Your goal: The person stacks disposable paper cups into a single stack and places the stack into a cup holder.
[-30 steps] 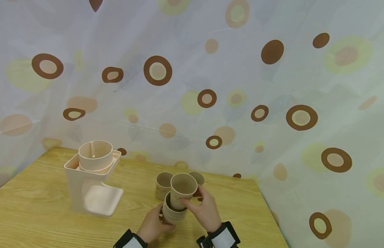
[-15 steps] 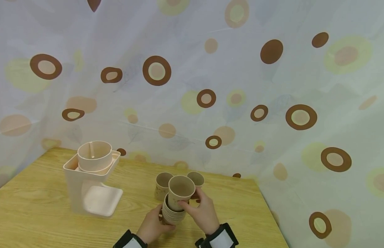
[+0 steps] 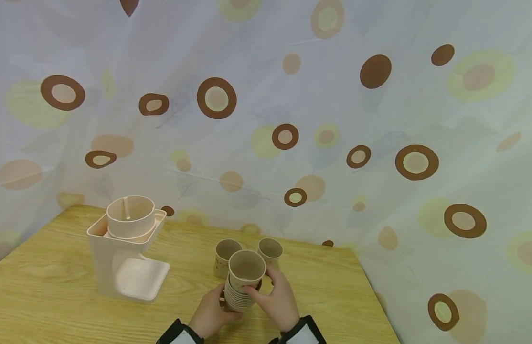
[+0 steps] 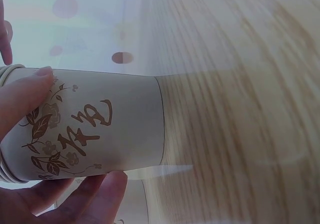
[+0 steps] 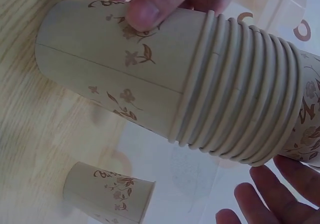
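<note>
My left hand (image 3: 211, 310) grips a stack of nested paper cups (image 3: 238, 300) from the left. In the left wrist view the outermost cup (image 4: 100, 124) shows brown flowers and lettering, with its base at the wooden table. My right hand (image 3: 278, 300) holds another paper cup (image 3: 247, 272) by its side, thumb in front. That cup is upright and sits partway down inside the top of the stack. Several tightly packed rims (image 5: 240, 92) show in the right wrist view, where the right fingers (image 5: 265, 189) are beside the upper cup.
Two upright paper cups stand just behind the stack, one on the left (image 3: 223, 260) and one on the right (image 3: 271, 249). A pale plastic holder (image 3: 109, 260) with a round cylinder (image 3: 130, 222) on top stands at the left of the wooden table (image 3: 197, 234). A patterned sheet (image 3: 257, 95) hangs behind.
My right hand has lowered the upper cup deeper into the stack, shifting slightly left. The right rear cup shows more now. My left hand has stayed in place on the stack.
</note>
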Demonstrator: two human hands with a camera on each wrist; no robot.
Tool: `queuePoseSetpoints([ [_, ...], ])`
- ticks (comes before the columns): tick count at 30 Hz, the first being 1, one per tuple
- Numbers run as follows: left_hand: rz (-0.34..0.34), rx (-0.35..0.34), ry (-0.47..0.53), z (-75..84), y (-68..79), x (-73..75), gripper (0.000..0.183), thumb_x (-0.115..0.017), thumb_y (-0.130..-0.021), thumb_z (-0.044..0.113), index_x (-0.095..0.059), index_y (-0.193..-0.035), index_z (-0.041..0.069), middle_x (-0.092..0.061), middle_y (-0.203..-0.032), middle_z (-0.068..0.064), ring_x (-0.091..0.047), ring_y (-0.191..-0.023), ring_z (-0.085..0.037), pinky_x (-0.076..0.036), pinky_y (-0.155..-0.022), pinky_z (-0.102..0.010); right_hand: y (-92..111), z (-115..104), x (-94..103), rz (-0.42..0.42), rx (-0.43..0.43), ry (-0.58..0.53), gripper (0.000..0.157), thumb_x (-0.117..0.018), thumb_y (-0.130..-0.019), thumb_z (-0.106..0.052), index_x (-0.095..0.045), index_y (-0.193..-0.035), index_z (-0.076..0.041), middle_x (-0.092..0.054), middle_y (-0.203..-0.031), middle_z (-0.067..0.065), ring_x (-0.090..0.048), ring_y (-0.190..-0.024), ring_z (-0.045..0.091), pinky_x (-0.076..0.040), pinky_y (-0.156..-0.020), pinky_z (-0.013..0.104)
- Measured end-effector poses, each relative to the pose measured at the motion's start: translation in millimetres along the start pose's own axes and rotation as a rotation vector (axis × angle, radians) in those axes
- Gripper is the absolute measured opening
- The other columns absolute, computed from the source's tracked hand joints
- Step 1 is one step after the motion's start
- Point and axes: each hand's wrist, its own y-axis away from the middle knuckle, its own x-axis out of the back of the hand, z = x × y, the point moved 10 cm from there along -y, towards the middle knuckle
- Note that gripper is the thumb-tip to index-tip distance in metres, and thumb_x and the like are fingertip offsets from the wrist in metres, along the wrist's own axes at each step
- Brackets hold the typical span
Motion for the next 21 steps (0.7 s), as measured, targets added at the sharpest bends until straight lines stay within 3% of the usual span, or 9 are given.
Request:
queuePoseSetpoints([
  [5,-0.005,0.002,0.003,0.3,-0.1,-0.2,0.069,-0.081,-0.068,0.021,-0.051,-0.121,-0.009,-0.064,-0.106,-0.022,-0.062,-0.09,-0.028,-0.055,-0.075,-0.048,1.9,-0.7,-0.8,0.019,0.04,0.029,0.055,-0.072,-0.075,-0.041,-0.063,-0.119,-0.01,-0.068,-0.115,0.011,-0.057,-0.108,0.031,-0.045,-0.091,0.058],
  [14,-0.007,0.0,0.001,1.0,-0.4,0.0,0.069,-0.081,-0.067,0.022,-0.051,-0.121,-0.009,-0.064,-0.105,-0.022,-0.061,-0.089,-0.027,-0.055,-0.075,-0.047,4.8,13.8,-6.1,-0.008,-0.034,0.088,0.062,-0.07,-0.075,-0.046,-0.062,-0.125,-0.01,-0.06,-0.125,0.017,-0.048,-0.113,0.036,-0.044,-0.09,0.061],
  [21,0.0,-0.011,0.001,1.7,-0.1,0.0,0.068,-0.081,-0.067,0.02,-0.051,-0.12,-0.01,-0.064,-0.105,-0.023,-0.062,-0.09,-0.029,-0.055,-0.074,-0.048,5.6,15.0,-10.4,-0.008,0.003,0.088,0.061,-0.071,-0.076,-0.045,-0.063,-0.125,-0.009,-0.059,-0.127,0.017,-0.048,-0.112,0.036,-0.044,-0.088,0.059],
])
